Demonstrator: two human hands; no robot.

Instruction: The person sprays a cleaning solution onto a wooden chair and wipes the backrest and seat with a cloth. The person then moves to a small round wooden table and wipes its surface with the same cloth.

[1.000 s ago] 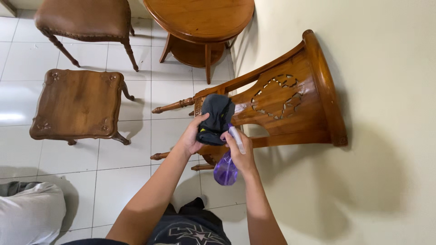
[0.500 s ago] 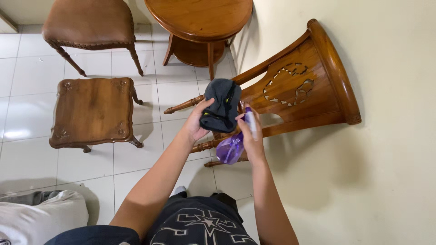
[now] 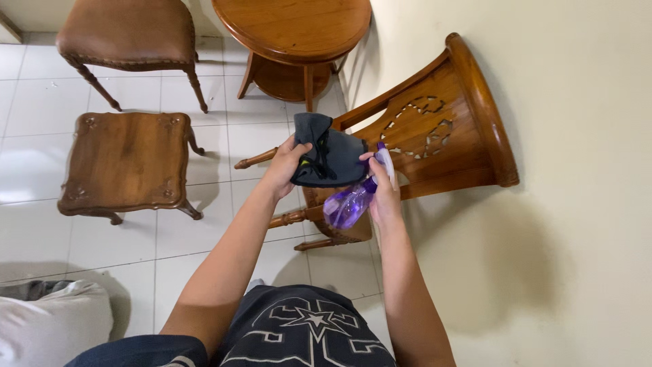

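Note:
My left hand (image 3: 285, 165) grips a dark grey folded cloth (image 3: 331, 159) by its left edge and holds it up in front of me. My right hand (image 3: 382, 189) holds a purple see-through spray bottle (image 3: 348, 205) with a white nozzle, tilted, its top close against the cloth's right edge. Both hands hover in front of a carved wooden armchair (image 3: 441, 129) that stands against the wall.
A small square wooden table (image 3: 125, 163) stands on the white tiled floor (image 3: 41, 136) to the left. A round wooden table (image 3: 292, 30) and a brown cushioned chair (image 3: 125, 34) are further off. A cream wall (image 3: 577, 136) runs along the right. A white bundle (image 3: 47, 326) lies at bottom left.
Both hands have stayed together with the cloth and bottle. The cloth has spread a little wider between them, and the camera view has shifted slightly.

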